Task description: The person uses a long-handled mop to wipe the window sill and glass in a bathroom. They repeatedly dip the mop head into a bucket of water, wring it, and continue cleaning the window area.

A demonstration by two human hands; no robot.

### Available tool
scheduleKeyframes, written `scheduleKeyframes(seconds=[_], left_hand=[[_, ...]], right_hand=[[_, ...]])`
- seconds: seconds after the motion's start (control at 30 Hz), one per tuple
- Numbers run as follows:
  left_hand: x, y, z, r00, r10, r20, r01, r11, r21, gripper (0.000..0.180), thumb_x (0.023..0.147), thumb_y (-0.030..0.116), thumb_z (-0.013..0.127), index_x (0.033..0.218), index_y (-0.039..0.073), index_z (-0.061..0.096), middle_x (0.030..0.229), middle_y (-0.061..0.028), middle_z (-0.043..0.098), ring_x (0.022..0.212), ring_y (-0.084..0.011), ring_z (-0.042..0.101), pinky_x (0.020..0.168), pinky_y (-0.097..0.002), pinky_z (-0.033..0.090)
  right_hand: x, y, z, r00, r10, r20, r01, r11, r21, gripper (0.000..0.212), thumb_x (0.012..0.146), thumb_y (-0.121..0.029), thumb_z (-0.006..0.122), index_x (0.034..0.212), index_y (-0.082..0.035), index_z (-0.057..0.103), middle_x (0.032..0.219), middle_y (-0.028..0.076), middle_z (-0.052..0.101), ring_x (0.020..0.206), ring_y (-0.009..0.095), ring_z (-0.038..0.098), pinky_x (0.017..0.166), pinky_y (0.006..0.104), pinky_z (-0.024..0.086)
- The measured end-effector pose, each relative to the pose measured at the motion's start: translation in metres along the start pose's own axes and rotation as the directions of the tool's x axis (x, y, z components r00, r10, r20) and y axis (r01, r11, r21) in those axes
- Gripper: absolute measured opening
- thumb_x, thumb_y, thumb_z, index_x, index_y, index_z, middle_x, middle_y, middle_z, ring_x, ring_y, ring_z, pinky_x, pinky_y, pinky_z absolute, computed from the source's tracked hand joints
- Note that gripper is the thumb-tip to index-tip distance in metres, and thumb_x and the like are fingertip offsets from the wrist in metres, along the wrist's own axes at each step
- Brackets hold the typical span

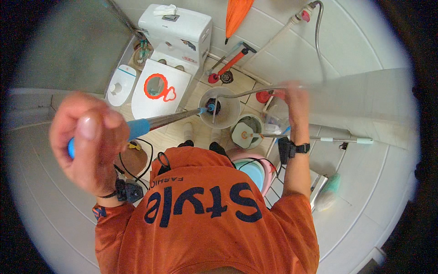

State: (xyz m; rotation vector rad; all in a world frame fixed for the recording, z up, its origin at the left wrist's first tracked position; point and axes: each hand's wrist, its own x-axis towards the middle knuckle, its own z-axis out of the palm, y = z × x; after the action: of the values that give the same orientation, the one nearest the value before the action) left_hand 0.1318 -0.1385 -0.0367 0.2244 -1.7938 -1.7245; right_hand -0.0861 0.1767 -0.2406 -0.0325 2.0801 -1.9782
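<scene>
My left hand (89, 141) is wrapped round the blue grip of a mop (169, 119). Its metal pole slants down to a dark head inside a pale round bucket (232, 104), which stands on the floor ahead of my feet. A grey hose (255, 91) runs from the bucket's mouth toward my right hand (295, 102). That hand is out to the right at the hose, beside a red round thing (263, 97). Its fingers are smeared by motion, so their grip is unclear.
Ahead left stand a toilet (159, 93) and a small white potty (122, 86). An orange-handled pump (232, 63) leans by the back wall. Right of the bucket are a grey bin (255, 140), a flat-headed pole tool (315, 138) and nested basins (251, 171). A black cable (148, 169) lies left.
</scene>
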Motion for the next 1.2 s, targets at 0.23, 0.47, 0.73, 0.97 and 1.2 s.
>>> scheduleKeyframes(seconds=[0.23, 0.47, 0.73, 0.97, 1.2], left_hand=[[-0.003, 0.002, 0.028, 1.000, -0.015, 0.025, 0.013, 0.998, 0.061, 0.021, 0.093, 0.017, 0.058, 0.077, 0.002, 0.058, 0.068, -0.0060, 0.058, 0.044, -0.0048, 0.039, 0.040, -0.0217, 0.030], [0.010, -0.074, 0.055, 0.961, -0.173, 0.218, 0.148, 0.981, 0.129, 0.018, 0.095, 0.012, 0.057, 0.081, 0.002, 0.062, 0.059, 0.0023, 0.053, 0.048, -0.0023, 0.046, 0.043, -0.0193, 0.033], [0.006, -0.086, 0.037, 0.977, -0.191, 0.092, 0.179, 0.975, 0.128, 0.026, 0.098, 0.017, 0.053, 0.077, 0.003, 0.055, 0.051, 0.0042, 0.045, 0.041, -0.0027, 0.038, 0.040, -0.0209, 0.031], [0.009, -0.089, 0.031, 0.992, -0.128, 0.020, 0.126, 0.988, 0.093, 0.026, 0.098, 0.019, 0.054, 0.079, 0.002, 0.056, 0.052, 0.0041, 0.045, 0.041, -0.0031, 0.036, 0.040, -0.0214, 0.031], [0.014, -0.094, 0.008, 0.980, -0.155, -0.124, 0.163, 0.985, 0.059, 0.025, 0.098, 0.020, 0.053, 0.081, 0.002, 0.058, 0.052, 0.0044, 0.043, 0.043, -0.0036, 0.035, 0.041, -0.0220, 0.027]], right_hand=[[0.019, 0.104, 0.021, 0.997, 0.005, 0.079, -0.009, 0.999, 0.046, 0.027, 0.098, -0.025, 0.056, 0.105, 0.000, 0.063, 0.095, 0.010, 0.067, 0.081, 0.017, 0.067, 0.070, 0.0275, 0.055], [0.032, 0.209, 0.009, 0.944, 0.304, 0.127, -0.305, 0.952, -0.012, 0.030, 0.095, -0.025, 0.058, 0.115, -0.002, 0.061, 0.099, 0.005, 0.065, 0.091, 0.016, 0.063, 0.079, 0.0305, 0.052], [0.154, 0.063, -0.045, 0.869, -0.355, -0.345, 0.298, 0.932, -0.209, 0.037, 0.095, -0.030, 0.058, 0.104, 0.005, 0.064, 0.096, 0.007, 0.066, 0.089, 0.012, 0.056, 0.081, 0.0297, 0.045], [0.255, -0.066, -0.031, 0.963, 0.125, -0.239, -0.138, 0.990, -0.038, 0.046, 0.098, -0.042, 0.049, 0.109, 0.000, 0.064, 0.098, 0.007, 0.066, 0.092, 0.023, 0.061, 0.084, 0.0334, 0.047], [0.268, -0.057, -0.023, 0.997, -0.071, 0.038, 0.062, 0.978, 0.200, 0.032, 0.093, -0.042, 0.060, 0.098, -0.011, 0.062, 0.090, 0.002, 0.066, 0.086, 0.012, 0.062, 0.076, 0.0209, 0.047]])
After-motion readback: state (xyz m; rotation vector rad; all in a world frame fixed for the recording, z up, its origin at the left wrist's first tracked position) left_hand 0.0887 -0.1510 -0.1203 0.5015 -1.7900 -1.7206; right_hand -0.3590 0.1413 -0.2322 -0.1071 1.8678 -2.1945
